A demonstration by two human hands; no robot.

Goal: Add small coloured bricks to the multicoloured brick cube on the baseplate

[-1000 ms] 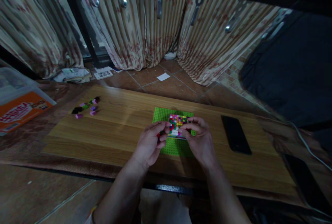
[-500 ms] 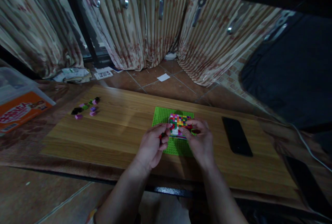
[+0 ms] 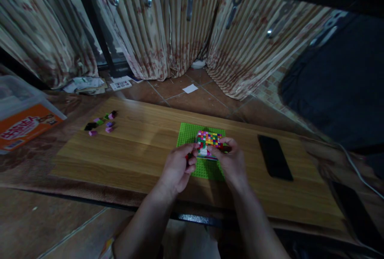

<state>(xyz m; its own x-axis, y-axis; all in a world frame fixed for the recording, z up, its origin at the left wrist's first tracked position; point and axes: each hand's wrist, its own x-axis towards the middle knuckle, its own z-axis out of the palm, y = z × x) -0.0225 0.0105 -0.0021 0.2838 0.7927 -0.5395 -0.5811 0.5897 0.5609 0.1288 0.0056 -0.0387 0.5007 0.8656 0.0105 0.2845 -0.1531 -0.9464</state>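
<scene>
A block built of multicoloured toy bricks (image 3: pixel 207 139) stands on a green studded baseplate (image 3: pixel 186 131) in the middle of the wooden board. My left hand (image 3: pixel 179 167) is curled at the block's left side. A small red and dark brick shows between its fingers, and the thumb and index finger meet at the block's left edge. My right hand (image 3: pixel 233 161) grips the block from the right, thumb on its top near the front and index finger at the right edge. Whether a loose brick lies under those fingertips is hidden.
Several pink, purple, green and black bricks (image 3: pixel 100 122) lie at the board's left (image 3: pixel 135 151). A black phone (image 3: pixel 274 157) rests on the right, with another dark flat object (image 3: pixel 354 207) beyond. A clear tub with an orange label (image 3: pixel 30 125) stands far left. Curtains (image 3: pixel 177 31) hang behind.
The view has shifted slightly. Both hands stay at the brick block in almost the same pose, with only small finger movements.
</scene>
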